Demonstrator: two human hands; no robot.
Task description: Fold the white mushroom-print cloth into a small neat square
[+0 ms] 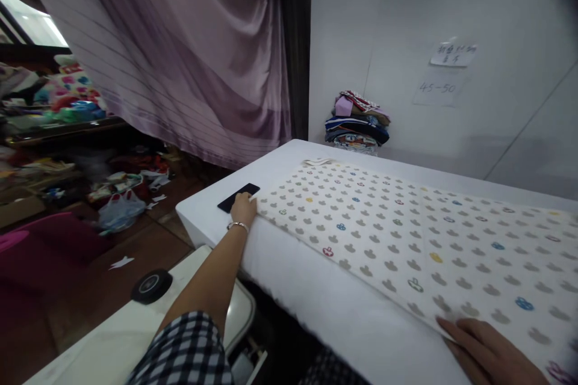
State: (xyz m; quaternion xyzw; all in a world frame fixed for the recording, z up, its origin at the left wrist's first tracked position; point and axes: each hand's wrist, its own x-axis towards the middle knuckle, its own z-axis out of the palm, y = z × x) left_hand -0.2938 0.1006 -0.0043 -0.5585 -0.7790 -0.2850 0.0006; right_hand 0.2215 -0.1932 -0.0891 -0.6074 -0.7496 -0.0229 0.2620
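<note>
A white cloth (374, 222) printed with grey shapes and small coloured motifs lies spread across the white table. At its near left corner, my left hand (244, 209) has its fingers closed on the fabric; a bracelet circles that wrist. Just beyond those fingers is a black phone (237, 197), lying flat and partly hidden by the hand. My right hand (490, 346) holds the cloth's near edge at the lower right, fingers on top and part of the hand below the edge. A white strap-like strip (318, 162) shows at the far left corner of the cloth.
Folded fabrics (357, 123) are stacked behind the white table (198, 207), against the wall. A round black object (152, 286) sits on a pale surface at lower left. A purple curtain (217, 42) hangs at left; a plastic bag (121, 210) and clutter lie on the floor.
</note>
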